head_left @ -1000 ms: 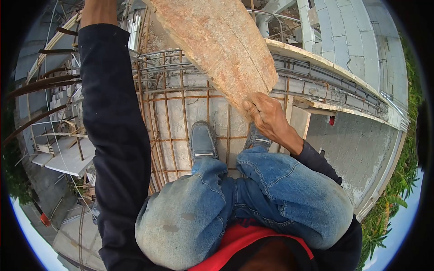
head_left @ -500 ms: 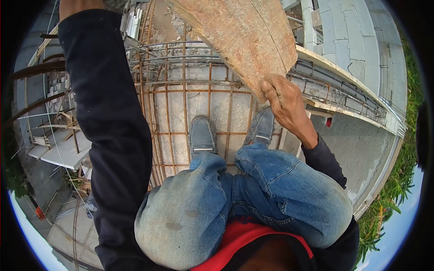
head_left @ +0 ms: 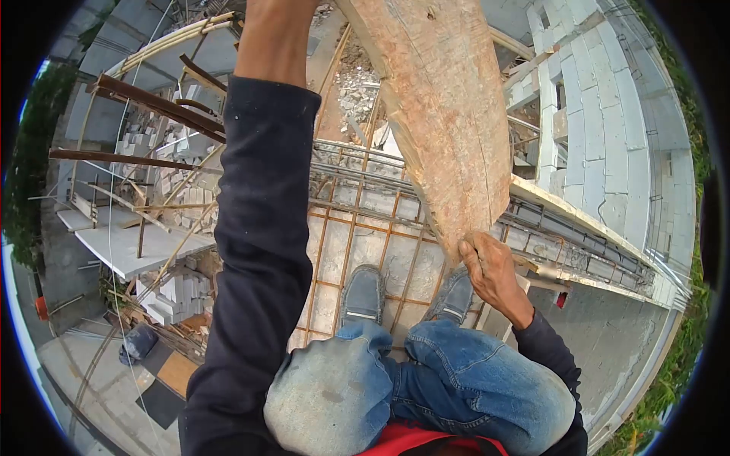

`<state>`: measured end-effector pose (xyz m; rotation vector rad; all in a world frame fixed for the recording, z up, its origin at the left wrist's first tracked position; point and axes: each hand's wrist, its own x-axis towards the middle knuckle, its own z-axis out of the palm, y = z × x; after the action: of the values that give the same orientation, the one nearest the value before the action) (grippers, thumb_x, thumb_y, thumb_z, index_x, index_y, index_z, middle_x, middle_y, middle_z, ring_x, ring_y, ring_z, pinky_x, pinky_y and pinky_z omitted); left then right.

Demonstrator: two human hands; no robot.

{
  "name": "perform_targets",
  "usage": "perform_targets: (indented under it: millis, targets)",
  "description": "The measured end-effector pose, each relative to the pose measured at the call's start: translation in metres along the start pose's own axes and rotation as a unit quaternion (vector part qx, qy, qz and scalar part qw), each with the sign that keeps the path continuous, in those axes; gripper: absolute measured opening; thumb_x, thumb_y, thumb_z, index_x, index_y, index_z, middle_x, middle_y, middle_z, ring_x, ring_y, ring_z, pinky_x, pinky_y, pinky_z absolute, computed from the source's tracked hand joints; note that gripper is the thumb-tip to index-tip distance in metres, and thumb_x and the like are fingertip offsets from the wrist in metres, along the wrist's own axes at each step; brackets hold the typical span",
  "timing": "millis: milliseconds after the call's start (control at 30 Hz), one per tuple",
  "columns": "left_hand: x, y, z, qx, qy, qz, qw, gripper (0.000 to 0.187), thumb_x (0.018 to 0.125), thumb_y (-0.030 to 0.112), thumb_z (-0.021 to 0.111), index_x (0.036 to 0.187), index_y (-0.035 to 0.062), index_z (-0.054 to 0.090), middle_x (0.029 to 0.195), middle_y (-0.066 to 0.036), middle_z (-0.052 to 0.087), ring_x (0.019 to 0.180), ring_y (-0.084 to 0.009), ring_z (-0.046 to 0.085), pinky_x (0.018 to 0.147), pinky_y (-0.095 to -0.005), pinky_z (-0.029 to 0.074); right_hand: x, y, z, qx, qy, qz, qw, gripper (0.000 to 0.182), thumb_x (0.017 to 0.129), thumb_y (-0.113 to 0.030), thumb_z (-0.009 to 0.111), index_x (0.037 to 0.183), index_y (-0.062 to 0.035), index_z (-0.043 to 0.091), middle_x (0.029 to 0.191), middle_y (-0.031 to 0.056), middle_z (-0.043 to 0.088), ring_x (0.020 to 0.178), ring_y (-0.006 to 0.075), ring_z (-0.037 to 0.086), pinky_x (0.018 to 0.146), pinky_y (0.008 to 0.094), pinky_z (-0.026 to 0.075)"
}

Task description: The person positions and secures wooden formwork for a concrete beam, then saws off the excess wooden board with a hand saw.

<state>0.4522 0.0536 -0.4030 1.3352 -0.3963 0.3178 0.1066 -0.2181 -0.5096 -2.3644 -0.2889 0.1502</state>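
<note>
A long, rough wooden board [head_left: 452, 114] runs from the top of the view down towards my feet, tapering at its lower end. My right hand [head_left: 493, 272] pinches that narrow end, thumb on the upper face. My left arm reaches up past the top edge of the view; only its wrist and dark sleeve show, and the left hand is out of sight. Beneath the board lies a grid of rusty rebar [head_left: 352, 235] over pale boards, where my grey shoes [head_left: 363, 295] rest.
Rusty bars [head_left: 163, 106] jut in at the left, above rubble and stacked blocks. A timber-edged beam form with rebar [head_left: 582, 243] extends to the right, beside a grey surface [head_left: 608, 342]. A block wall [head_left: 601, 114] stands at upper right.
The view has shifted, showing more of the ground at left. My left arm now appears farther right, and more of the board's length shows. My right hand keeps its grip on the board's end.
</note>
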Motion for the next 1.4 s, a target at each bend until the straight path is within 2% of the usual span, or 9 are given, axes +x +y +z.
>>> perform_targets:
  millis: [100, 167, 267, 433, 633, 1133, 1200, 1300, 1400]
  targets:
    - [-0.015, 0.032, 0.013, 0.475, -0.007, 0.136, 0.87, 0.02, 0.086, 0.019, 0.057, 0.094, 0.0004, 0.059, 0.09, -0.018, 0.064, 0.081, -0.0254, 0.062, 0.068, -0.0366, 0.049, -0.004, 0.006, 0.007, 0.056, 0.048, 0.112, 0.991, 0.034, 0.099, -0.024, 0.05, 0.076, 0.0008, 0.049, 0.06, 0.0149, 0.045, 0.055, 0.0252, 0.045, 0.053, 0.0393, 0.036]
    - [-0.021, 0.049, 0.022, 0.539, 0.013, 0.13, 0.832, 0.019, 0.086, 0.018, 0.057, 0.093, 0.0006, 0.059, 0.09, -0.018, 0.064, 0.081, -0.0255, 0.062, 0.067, -0.0366, 0.049, -0.007, 0.023, 0.01, 0.055, 0.076, 0.105, 0.99, 0.037, 0.101, -0.031, 0.049, 0.077, -0.0024, 0.051, 0.058, 0.0096, 0.046, 0.054, 0.019, 0.047, 0.049, 0.0343, 0.038]
    - [-0.02, 0.056, 0.048, -0.149, 0.11, 0.269, 0.945, 0.036, 0.095, 0.012, 0.058, 0.124, -0.0011, 0.042, 0.111, -0.013, 0.062, 0.099, -0.016, 0.063, 0.079, -0.0288, 0.057, -0.005, 0.027, 0.004, 0.331, 0.097, 0.257, 0.903, 0.035, 0.101, -0.036, 0.048, 0.084, -0.0063, 0.055, 0.063, 0.0039, 0.05, 0.06, 0.0143, 0.052, 0.051, 0.0278, 0.044]
    - [-0.039, 0.074, 0.061, -0.389, 0.059, 0.162, 0.905, 0.061, 0.09, 0.027, 0.069, 0.135, 0.0061, 0.034, 0.123, -0.007, 0.055, 0.109, -0.018, 0.058, 0.09, -0.0327, 0.051, 0.019, 0.027, -0.027, 0.324, 0.326, 0.22, 0.861, 0.035, 0.102, -0.034, 0.044, 0.087, -0.0036, 0.053, 0.071, 0.0045, 0.054, 0.066, 0.0139, 0.058, 0.058, 0.0277, 0.054]
    - [-0.105, 0.039, 0.109, -0.434, 0.068, -0.083, 0.895, 0.084, 0.082, 0.051, 0.071, 0.144, 0.0101, 0.032, 0.137, -0.009, 0.047, 0.127, -0.024, 0.045, 0.106, -0.0479, 0.039, 0.036, 0.056, -0.064, 0.19, 0.464, 0.147, 0.853, 0.034, 0.103, -0.028, 0.043, 0.089, 0.0021, 0.052, 0.08, 0.0102, 0.06, 0.078, 0.0168, 0.063, 0.067, 0.0322, 0.056]
    - [-0.097, 0.027, 0.11, -0.313, 0.151, 0.077, 0.935, 0.078, 0.081, 0.053, 0.069, 0.14, 0.0112, 0.041, 0.143, -0.01, 0.041, 0.127, -0.0309, 0.044, 0.103, -0.0482, 0.044, 0.05, 0.054, -0.047, 0.411, 0.48, 0.136, 0.763, 0.027, 0.101, -0.021, 0.045, 0.1, 0.0049, 0.054, 0.081, 0.0154, 0.065, 0.077, 0.0215, 0.066, 0.071, 0.033, 0.054]
    - [-0.096, 0.034, 0.113, -0.353, 0.108, 0.073, 0.927, 0.074, 0.083, 0.051, 0.068, 0.138, 0.0085, 0.043, 0.139, -0.01, 0.046, 0.123, -0.029, 0.049, 0.103, -0.0478, 0.044, 0.048, 0.045, -0.058, 0.012, 0.383, 0.207, 0.9, 0.02, 0.099, -0.015, 0.047, 0.096, 0.0032, 0.054, 0.078, 0.0182, 0.064, 0.072, 0.0255, 0.065, 0.065, 0.0353, 0.051]
    - [-0.089, 0.008, 0.107, -0.35, 0.156, 0.122, 0.915, 0.046, 0.085, 0.039, 0.073, 0.11, 0.002, 0.06, 0.1, -0.003, 0.064, 0.087, -0.0138, 0.06, 0.081, -0.0335, 0.049, 0.048, 0.053, -0.061, -0.106, 0.378, 0.121, 0.912, 0.012, 0.095, -0.009, 0.051, 0.09, 0.0024, 0.053, 0.075, 0.0222, 0.06, 0.068, 0.041, 0.058, 0.062, 0.0441, 0.044]
    - [-0.083, 0.014, 0.1, -0.281, 0.182, 0.183, 0.924, 0.049, 0.084, 0.041, 0.074, 0.11, 0.0025, 0.06, 0.103, -0.005, 0.064, 0.091, -0.0142, 0.061, 0.078, -0.031, 0.051, 0.044, 0.052, -0.066, -0.312, 0.355, 0.061, 0.879, 0.015, 0.096, -0.011, 0.052, 0.094, 0.0043, 0.053, 0.092, 0.0241, 0.056, 0.082, 0.0423, 0.055, 0.07, 0.0482, 0.042]
